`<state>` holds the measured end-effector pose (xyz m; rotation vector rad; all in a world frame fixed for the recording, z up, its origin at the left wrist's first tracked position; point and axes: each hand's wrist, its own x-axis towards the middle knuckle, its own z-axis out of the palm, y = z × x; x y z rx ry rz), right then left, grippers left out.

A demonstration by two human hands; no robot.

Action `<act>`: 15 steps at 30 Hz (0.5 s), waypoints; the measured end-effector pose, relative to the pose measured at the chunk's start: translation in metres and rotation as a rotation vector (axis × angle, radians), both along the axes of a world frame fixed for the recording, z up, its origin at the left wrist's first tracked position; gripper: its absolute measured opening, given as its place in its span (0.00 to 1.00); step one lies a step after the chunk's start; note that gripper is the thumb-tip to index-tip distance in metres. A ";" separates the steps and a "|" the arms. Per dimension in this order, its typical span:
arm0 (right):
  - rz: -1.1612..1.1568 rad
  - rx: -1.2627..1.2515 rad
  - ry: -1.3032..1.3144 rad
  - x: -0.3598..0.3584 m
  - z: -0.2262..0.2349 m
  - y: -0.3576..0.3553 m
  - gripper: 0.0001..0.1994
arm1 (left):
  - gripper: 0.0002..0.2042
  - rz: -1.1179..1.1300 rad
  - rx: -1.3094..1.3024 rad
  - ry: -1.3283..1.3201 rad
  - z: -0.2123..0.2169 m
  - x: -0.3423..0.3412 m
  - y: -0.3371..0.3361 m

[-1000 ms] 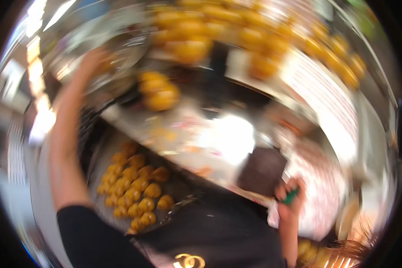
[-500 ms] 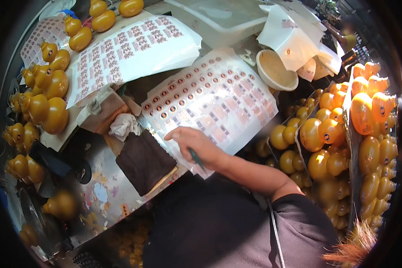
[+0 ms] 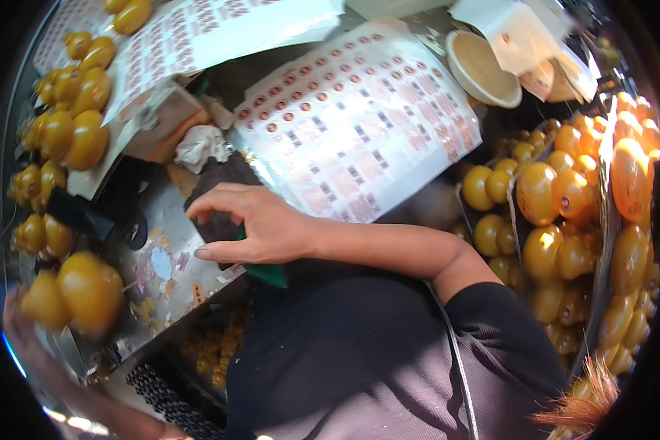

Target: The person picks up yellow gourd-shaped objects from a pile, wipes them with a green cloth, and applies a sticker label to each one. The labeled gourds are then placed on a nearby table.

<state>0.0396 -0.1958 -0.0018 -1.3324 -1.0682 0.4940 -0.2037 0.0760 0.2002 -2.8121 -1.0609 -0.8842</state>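
Note:
At the left edge my left hand (image 3: 20,317), blurred and partly dark, is closed around the narrow end of a yellow-brown gourd (image 3: 88,292). The gourd is lifted over the near left part of the bench. My right hand (image 3: 260,224) hovers over the dark cloth (image 3: 226,172), its thumb and fingers curved apart toward the left. A thin green tool (image 3: 268,273), perhaps a scraper, is tucked in its palm, and most of the tool is hidden. Past this hand lies a clear-backed sticker sheet (image 3: 330,150) with rows of round and rectangular stickers.
A second sticker sheet (image 3: 198,33) lies farther back. Several gourds (image 3: 70,136) line the left edge, and many more (image 3: 543,194) are stacked in divided rows at right. A cream bowl (image 3: 480,70) stands back right. Crumpled white tissue (image 3: 202,149) sits beside the cloth.
My right hand has moved left and nearer, off the sticker sheet to above the dark cloth. My left hand has come into view, with the gourd raised. The whole view has shifted.

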 end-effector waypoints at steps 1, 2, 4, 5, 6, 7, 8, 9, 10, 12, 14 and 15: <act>0.025 -0.050 -0.047 0.006 0.002 -0.001 0.29 | 0.18 -0.192 -0.186 0.010 -0.016 0.025 -0.003; 0.013 -0.082 -0.104 0.010 0.008 -0.002 0.35 | 0.18 -0.358 -0.246 0.027 -0.034 0.052 -0.010; -0.045 -0.118 -0.234 0.021 0.018 -0.004 0.46 | 0.14 -0.551 -0.672 -0.036 -0.057 0.126 -0.038; -0.027 -0.120 -0.297 0.024 0.022 0.002 0.50 | 0.10 -0.618 -0.675 -0.056 -0.066 0.147 -0.049; -0.002 -0.193 -0.348 0.027 0.028 0.005 0.52 | 0.10 -0.591 -0.700 -0.031 -0.081 0.162 -0.047; 0.114 -0.378 -0.244 0.032 0.038 0.011 0.51 | 0.10 -0.573 -0.752 -0.005 -0.097 0.175 -0.042; 0.080 -0.411 -0.224 0.038 0.034 0.019 0.49 | 0.09 -0.582 -0.814 -0.156 -0.121 0.183 -0.038; 0.019 -0.453 -0.198 0.047 0.023 0.024 0.47 | 0.11 -0.471 -0.632 -0.024 -0.121 0.189 -0.040; 0.010 -0.451 -0.114 0.054 0.014 0.026 0.46 | 0.13 -0.525 -0.585 -0.188 -0.131 0.186 -0.035; 0.023 -0.448 -0.029 0.061 0.010 0.028 0.41 | 0.18 -0.605 -0.643 -0.419 -0.159 0.170 -0.033; 0.030 -0.431 0.052 0.065 -0.002 0.030 0.40 | 0.31 -0.741 -0.698 -0.424 -0.189 0.142 -0.041; 0.031 -0.427 0.092 0.067 -0.008 0.030 0.39 | 0.41 -0.753 -0.681 -0.344 -0.202 0.133 -0.054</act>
